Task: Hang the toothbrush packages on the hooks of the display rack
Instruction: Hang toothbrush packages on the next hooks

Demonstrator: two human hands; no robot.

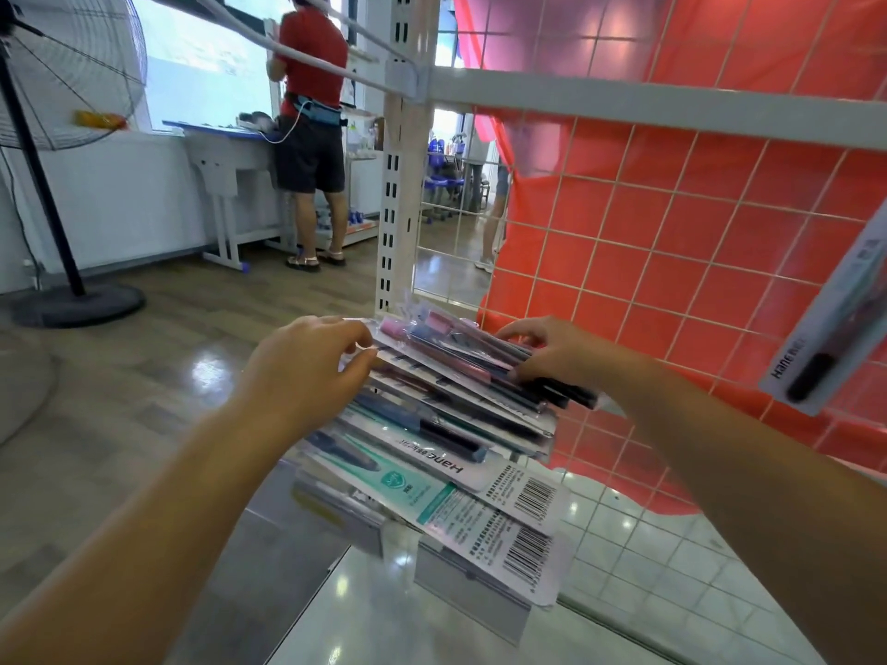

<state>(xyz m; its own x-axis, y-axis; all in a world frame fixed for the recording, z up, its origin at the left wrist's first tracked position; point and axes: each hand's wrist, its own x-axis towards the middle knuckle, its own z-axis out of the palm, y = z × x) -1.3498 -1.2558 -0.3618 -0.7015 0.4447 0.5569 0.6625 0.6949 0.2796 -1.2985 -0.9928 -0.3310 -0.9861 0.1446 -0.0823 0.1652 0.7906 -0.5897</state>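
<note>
The toothbrush packages point(446, 424) lie fanned in a stack before the wire display rack point(672, 242). My left hand point(307, 371) pinches their left edge with curled fingers; my right hand point(552, 352) grips the top ones. Another package point(835, 328), cut off at right, hangs tilted; its hook is hidden.

A glossy wood-look floor point(158, 376) runs to a bright far window point(201, 55), with a standing fan point(62, 84) at left, a white desk point(230, 151) beneath the window and red cloth point(696, 232) at right.
</note>
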